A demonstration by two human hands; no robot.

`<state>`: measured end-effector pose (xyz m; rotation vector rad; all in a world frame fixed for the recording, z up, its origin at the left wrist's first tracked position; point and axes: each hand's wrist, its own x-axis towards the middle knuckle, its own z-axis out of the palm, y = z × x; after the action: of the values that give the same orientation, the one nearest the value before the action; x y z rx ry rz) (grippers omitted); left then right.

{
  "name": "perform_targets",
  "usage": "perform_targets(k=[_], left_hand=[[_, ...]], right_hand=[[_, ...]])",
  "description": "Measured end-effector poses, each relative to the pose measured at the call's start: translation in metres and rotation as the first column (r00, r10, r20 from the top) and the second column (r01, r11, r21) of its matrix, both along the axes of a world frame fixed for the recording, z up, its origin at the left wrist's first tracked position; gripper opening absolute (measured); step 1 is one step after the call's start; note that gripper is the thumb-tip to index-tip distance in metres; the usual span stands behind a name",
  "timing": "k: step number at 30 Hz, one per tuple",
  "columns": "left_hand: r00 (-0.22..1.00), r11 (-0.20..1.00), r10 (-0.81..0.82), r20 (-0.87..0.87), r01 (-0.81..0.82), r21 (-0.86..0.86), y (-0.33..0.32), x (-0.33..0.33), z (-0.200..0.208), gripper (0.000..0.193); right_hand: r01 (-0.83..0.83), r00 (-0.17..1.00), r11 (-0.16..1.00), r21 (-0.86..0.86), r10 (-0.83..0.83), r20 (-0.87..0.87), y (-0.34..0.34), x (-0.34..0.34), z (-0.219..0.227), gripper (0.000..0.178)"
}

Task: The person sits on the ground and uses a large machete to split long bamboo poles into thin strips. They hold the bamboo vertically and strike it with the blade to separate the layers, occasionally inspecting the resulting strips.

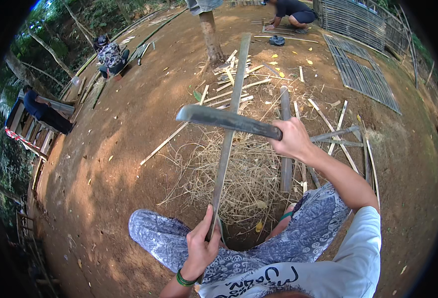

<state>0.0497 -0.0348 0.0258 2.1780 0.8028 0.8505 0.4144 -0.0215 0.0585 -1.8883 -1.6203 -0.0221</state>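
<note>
My left hand [201, 248] is closed round the near end of a long flat bamboo slat [238, 84], its index finger lying along the edge. The slat slants up and away from my lap. My right hand [293, 139] grips the handle of a machete [219, 118], its broad blade pointing left across the middle of the slat. Whether blade and slat touch, I cannot tell. Under them, between my feet and beyond, spreads a heap of thin pale shavings [234, 174]. A round pole [286, 174] lies at the heap's right side, partly hidden by my right hand.
Split strips [241, 82] lie scattered past the heap, near a tree trunk [211, 39]. More sticks and a wooden frame piece [338, 134] are on the right. Farther off lies a slatted bamboo panel [363, 74]. Three people work in the distance, one beside a dark bag [277, 40].
</note>
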Motion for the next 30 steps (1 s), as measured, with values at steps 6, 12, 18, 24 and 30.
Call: perform_targets(k=[6,12,18,24,30], left_hand=[[0.999,0.997,-0.044,-0.018,0.045,0.055,-0.001,-0.005,0.000,0.060],[0.998,0.996,-0.055,-0.021,0.054,-0.069,-0.011,-0.031,-0.002,0.058],[0.997,0.997,-0.036,-0.072,0.031,-0.073,-0.016,-0.045,-0.009,0.057],[0.988,0.995,-0.083,-0.130,0.075,-0.071,-0.013,-0.046,-0.009,0.058],[0.986,0.993,-0.065,-0.151,0.050,-0.104,-0.021,-0.058,-0.003,0.057]], right_hand=[[-0.086,0.991,0.996,-0.015,0.087,0.104,-0.002,0.002,-0.004,0.017],[0.032,0.991,0.999,0.009,-0.030,-0.128,0.000,0.018,0.001,0.017],[0.064,0.984,0.996,-0.067,-0.075,-0.165,0.005,0.031,0.003,0.017],[-0.049,0.997,0.998,-0.041,0.051,0.049,-0.006,0.034,-0.005,0.014],[0.183,0.959,0.976,-0.116,-0.204,-0.198,-0.006,0.062,-0.006,0.015]])
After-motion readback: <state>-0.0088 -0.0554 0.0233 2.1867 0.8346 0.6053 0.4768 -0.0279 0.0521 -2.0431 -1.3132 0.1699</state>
